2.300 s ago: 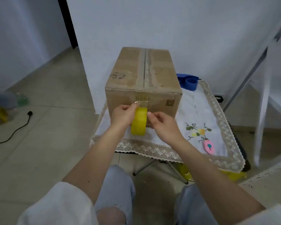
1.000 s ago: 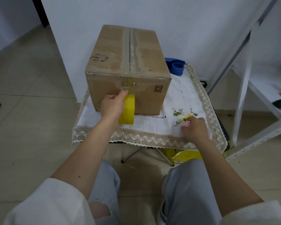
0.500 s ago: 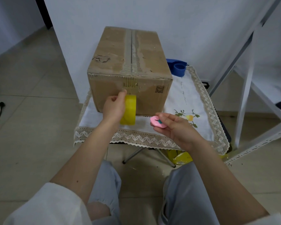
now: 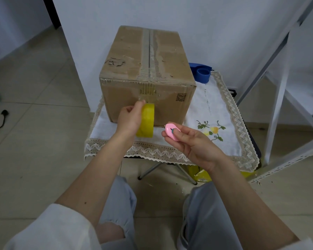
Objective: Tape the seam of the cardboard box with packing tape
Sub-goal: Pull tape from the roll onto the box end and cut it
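A brown cardboard box (image 4: 126, 71) stands on a small table, its top seam (image 4: 149, 49) running away from me under clear tape. My left hand (image 4: 129, 120) grips a yellow roll of packing tape (image 4: 148, 121) against the box's near face, with a strip of clear tape (image 4: 148, 96) stretched from the roll up to the box's front edge. My right hand (image 4: 190, 143) holds a small pink cutter (image 4: 172, 131) just right of the roll, in front of the box's lower edge.
A white lace-edged cloth (image 4: 222, 112) with an embroidered flower covers the folding table. A blue tape dispenser (image 4: 202, 72) lies behind the box on the right. A white metal rack (image 4: 282, 98) stands at the right. A black plug (image 4: 4, 112) lies on the tiled floor.
My right hand left the roll, picked the pink cutter up from the cloth at the right and brought it beside the roll. My left hand stayed on the roll.
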Demonstrator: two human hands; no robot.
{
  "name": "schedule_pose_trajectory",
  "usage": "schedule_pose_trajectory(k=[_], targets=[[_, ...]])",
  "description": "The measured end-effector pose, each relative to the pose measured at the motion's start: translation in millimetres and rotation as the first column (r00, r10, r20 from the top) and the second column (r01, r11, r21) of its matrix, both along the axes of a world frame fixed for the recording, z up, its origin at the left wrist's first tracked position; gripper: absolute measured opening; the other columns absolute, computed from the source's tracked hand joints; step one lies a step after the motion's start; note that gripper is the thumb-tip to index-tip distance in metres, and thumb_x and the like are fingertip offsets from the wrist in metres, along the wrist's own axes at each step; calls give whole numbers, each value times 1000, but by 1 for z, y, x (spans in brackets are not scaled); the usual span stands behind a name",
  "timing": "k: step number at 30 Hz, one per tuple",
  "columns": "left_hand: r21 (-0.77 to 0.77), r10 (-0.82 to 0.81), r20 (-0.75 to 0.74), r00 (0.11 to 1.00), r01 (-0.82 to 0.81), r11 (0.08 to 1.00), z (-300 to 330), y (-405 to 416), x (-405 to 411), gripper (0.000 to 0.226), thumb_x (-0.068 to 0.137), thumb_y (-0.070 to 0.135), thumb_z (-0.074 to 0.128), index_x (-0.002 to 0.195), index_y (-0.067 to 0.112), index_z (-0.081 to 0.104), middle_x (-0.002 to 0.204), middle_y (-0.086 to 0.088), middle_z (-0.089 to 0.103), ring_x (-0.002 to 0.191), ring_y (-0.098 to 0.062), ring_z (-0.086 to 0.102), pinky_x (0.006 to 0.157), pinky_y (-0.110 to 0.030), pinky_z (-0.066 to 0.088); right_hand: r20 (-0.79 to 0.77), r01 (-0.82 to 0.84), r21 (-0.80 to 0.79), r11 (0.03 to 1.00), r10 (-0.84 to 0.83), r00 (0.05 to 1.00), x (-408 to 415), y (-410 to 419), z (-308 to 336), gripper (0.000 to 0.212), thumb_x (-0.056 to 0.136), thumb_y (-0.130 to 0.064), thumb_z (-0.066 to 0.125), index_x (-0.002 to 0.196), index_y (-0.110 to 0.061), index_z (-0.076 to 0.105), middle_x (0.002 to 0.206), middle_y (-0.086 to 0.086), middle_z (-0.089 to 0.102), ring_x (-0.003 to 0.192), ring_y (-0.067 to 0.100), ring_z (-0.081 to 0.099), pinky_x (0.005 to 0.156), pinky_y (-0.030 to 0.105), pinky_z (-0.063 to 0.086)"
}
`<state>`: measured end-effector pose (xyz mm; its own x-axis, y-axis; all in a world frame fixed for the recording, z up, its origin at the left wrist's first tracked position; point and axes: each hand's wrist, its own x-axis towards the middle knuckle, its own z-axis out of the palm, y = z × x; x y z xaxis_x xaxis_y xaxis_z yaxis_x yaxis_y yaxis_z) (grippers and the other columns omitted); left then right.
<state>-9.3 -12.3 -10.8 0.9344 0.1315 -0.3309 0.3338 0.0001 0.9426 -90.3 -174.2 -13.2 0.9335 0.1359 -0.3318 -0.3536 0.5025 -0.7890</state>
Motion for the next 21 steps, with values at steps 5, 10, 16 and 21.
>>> schedule_pose_trajectory(k=[5,10,16,21], targets=[[-13,-11,-12,1000,11,1000,0,2,-1,41,90,51,59,113,17,53,118,-9,63,112,-27,60,97,-42,47,15,8,6,1000,-9,1000,1,3,-1,20,91,-2,53,107,-2,65,92,8,75,87,13,74,81,22,59],[-15,7,24,1000,-7,1000,1,2,0,28,90,47,61,103,23,54,101,1,62,107,-26,63,97,-46,51,58,26,-54,998,-23,998,9,4,0,22,98,-1,49,117,1,59,101,13,71,89,15,74,82,24,60],[26,34,128,991,-37,999,5,4,2,5,91,31,63,87,29,63,87,13,61,90,-15,60,89,-40,52,274,77,-397,915,38,961,27,6,19,16,98,-8,54,112,-12,59,100,-1,76,85,15,74,76,24,61],[30,17,105,994,-20,999,6,5,3,7,90,32,64,83,30,62,89,11,62,94,-17,60,90,-40,52,442,231,-614,755,87,893,46,11,34,19,95,-6,60,113,-11,62,100,-2,71,77,8,72,76,18,57]])
